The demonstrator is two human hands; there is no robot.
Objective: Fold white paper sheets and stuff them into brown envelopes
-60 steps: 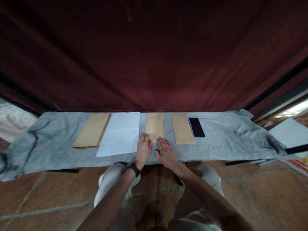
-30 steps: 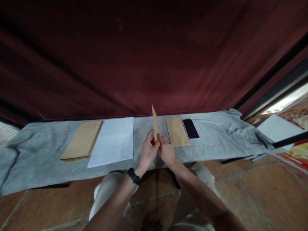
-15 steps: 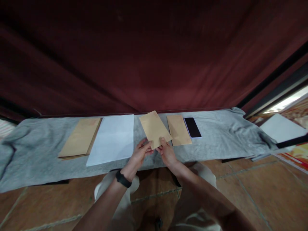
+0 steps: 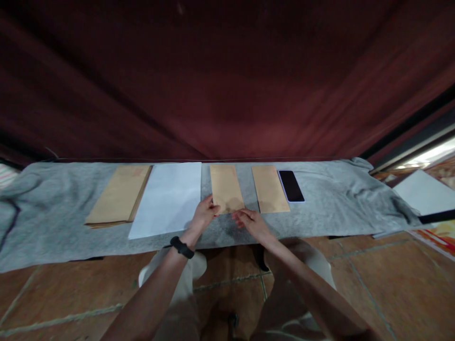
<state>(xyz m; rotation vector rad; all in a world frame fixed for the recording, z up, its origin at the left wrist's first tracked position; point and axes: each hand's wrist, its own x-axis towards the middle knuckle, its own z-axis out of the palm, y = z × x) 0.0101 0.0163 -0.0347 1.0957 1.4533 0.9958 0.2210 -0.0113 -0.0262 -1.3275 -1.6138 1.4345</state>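
Observation:
A small brown paper envelope (image 4: 226, 187) lies nearly straight on the grey cloth in front of me. My left hand (image 4: 205, 214) is closed at its lower left corner, thumb on top and fingers at the side. At the lower right corner, my right hand (image 4: 250, 222) has its fingers bent around the near edge; the grip there is partly hidden. A second small brown envelope (image 4: 270, 189) rests to the right, beside a dark-screened phone (image 4: 291, 185). Left of my hands is a large white sheet or stack of paper (image 4: 170, 199).
Large brown envelopes (image 4: 119, 194) are stacked at the left on the grey cloth (image 4: 341, 199). A dark red curtain (image 4: 227, 94) hangs behind. White card (image 4: 424, 189) sits at far right. Tiled floor (image 4: 369, 279) shows below the front edge.
The small envelope, tilted and raised in both hands before, has been turned straight and lowered onto the cloth. My right hand has shifted slightly right and down; the view has moved a little.

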